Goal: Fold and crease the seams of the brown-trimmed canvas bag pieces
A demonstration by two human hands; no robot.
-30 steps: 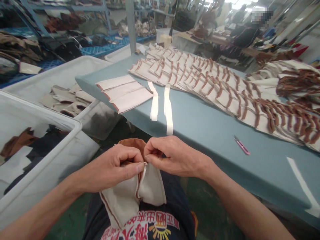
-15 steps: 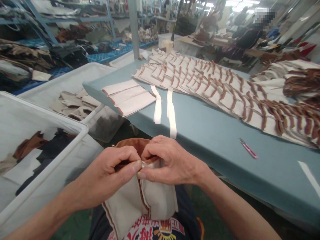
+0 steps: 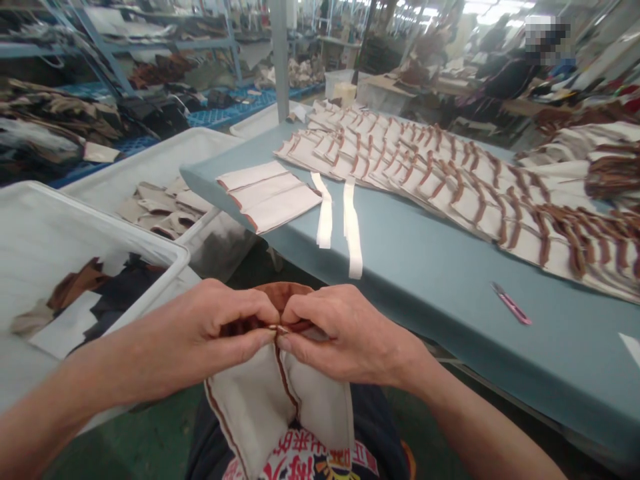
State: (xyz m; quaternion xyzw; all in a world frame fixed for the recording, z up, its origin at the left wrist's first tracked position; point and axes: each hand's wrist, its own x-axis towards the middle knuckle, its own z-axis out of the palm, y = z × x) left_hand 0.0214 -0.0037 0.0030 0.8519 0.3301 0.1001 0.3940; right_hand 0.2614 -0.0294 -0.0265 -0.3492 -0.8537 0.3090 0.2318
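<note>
A cream fabric piece with brown seams and a brown inner side (image 3: 320, 410) hangs from both my hands above my lap. My left hand (image 3: 225, 327) pinches its upper edge just left of the central seam. On the other side of that seam, my right hand (image 3: 333, 330) grips the same edge between thumb and fingers. The two thumbs nearly meet there, with a small bit of pale material between them that is too small to name. The brown side (image 3: 285, 293) curves up behind my fingers.
On the blue table (image 3: 425, 267) are overlapping cream pieces with brown edges (image 3: 400, 157), a separate flat piece (image 3: 270, 193), white strips (image 3: 353, 230) and pink thread snips (image 3: 511, 305). White bins (image 3: 183, 257) with scraps stand at left. A person (image 3: 505, 80) sits in the background.
The view has shifted slightly, so the table and bins appear farther right. Both hands keep their pinch on the fabric's edge, with the thumbs slightly repositioned at the seam.
</note>
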